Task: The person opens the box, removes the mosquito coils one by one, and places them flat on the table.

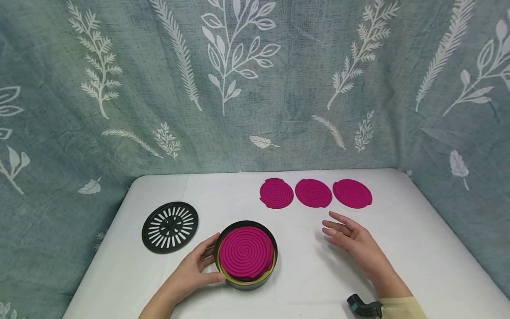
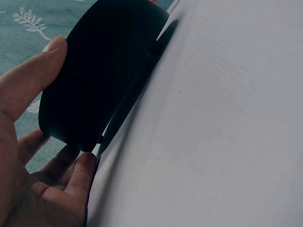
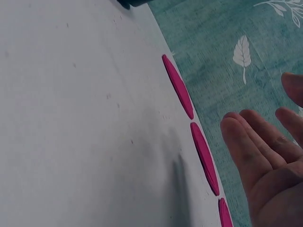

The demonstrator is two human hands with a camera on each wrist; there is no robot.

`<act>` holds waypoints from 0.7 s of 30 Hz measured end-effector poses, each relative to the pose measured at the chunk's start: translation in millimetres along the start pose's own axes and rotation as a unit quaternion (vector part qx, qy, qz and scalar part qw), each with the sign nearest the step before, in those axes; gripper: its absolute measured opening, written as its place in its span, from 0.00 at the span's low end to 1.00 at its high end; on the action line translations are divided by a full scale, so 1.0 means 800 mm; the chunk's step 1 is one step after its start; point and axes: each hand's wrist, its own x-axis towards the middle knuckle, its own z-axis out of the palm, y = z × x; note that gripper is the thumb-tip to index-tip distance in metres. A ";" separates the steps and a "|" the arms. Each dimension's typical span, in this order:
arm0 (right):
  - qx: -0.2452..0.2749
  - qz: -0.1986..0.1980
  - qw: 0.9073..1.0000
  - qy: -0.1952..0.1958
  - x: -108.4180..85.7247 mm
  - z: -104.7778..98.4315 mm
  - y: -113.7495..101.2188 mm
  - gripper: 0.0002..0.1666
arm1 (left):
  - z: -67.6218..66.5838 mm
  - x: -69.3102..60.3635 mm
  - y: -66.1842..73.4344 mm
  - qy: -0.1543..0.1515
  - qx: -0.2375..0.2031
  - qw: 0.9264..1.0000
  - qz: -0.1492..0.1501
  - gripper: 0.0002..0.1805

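Note:
The left hand (image 1: 190, 274) holds the side of a round dark container (image 1: 248, 287), thumb at the front and fingers behind its left edge. Inside the container lie magenta spiral discs (image 1: 246, 252), the top one offset from one below. In the left wrist view the hand (image 2: 47, 175) grips the container's dark wall (image 2: 104, 66). The right hand (image 1: 360, 248) hovers over the table, empty, fingers loosely extended, below three magenta spiral discs (image 1: 276, 193) (image 1: 313, 193) (image 1: 352, 193). The right wrist view shows that hand (image 3: 265, 165) beside the discs (image 3: 205, 158), not touching them.
A black slotted round lid (image 1: 170, 227) lies at the left on the white table (image 1: 303, 283). Behind the table hangs a green cloth (image 1: 295, 133) with white leaf patterns. A dark device (image 1: 363, 306) sits at the right wrist, by a yellow sleeve (image 1: 402, 309).

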 end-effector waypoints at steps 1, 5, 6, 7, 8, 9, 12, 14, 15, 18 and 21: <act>0.003 -0.001 1.000 -0.002 0.000 0.003 0.000 0.37 | 0.000 0.000 0.000 -0.001 -0.003 1.000 0.001 0.59; 0.015 0.000 1.000 -0.012 -0.002 0.016 0.000 0.35 | 0.000 0.000 -0.001 -0.004 -0.010 1.000 0.004 0.59; 0.018 0.005 1.000 -0.013 -0.003 0.020 0.001 0.35 | 0.000 0.000 -0.001 -0.005 -0.011 1.000 0.002 0.59; 0.022 0.010 1.000 -0.014 -0.004 0.024 0.002 0.35 | 0.000 0.000 -0.002 -0.006 -0.011 1.000 0.000 0.59; 0.025 0.014 0.999 -0.016 -0.005 0.028 0.002 0.35 | 0.000 0.000 -0.003 -0.007 -0.012 1.000 -0.002 0.59; 0.030 0.018 0.999 -0.018 -0.006 0.033 0.001 0.34 | 0.000 0.000 -0.004 -0.007 -0.012 1.000 -0.005 0.58; 0.038 0.025 0.999 -0.025 -0.010 0.045 0.000 0.34 | 0.000 0.000 -0.006 -0.010 -0.016 1.000 -0.006 0.58; 0.044 0.026 0.998 -0.031 -0.011 0.054 -0.002 0.33 | 0.001 0.000 -0.007 -0.009 -0.017 1.000 -0.003 0.58; 0.045 0.026 0.998 -0.035 -0.011 0.058 -0.003 0.33 | 0.000 0.000 -0.006 -0.009 -0.017 1.000 -0.003 0.58; 0.052 0.026 0.997 -0.046 -0.010 0.072 -0.005 0.32 | 0.000 0.000 -0.004 -0.007 -0.013 1.000 0.000 0.59; 0.063 0.020 0.996 -0.057 -0.010 0.084 -0.010 0.32 | -0.001 0.000 -0.001 -0.007 -0.007 1.000 0.006 0.59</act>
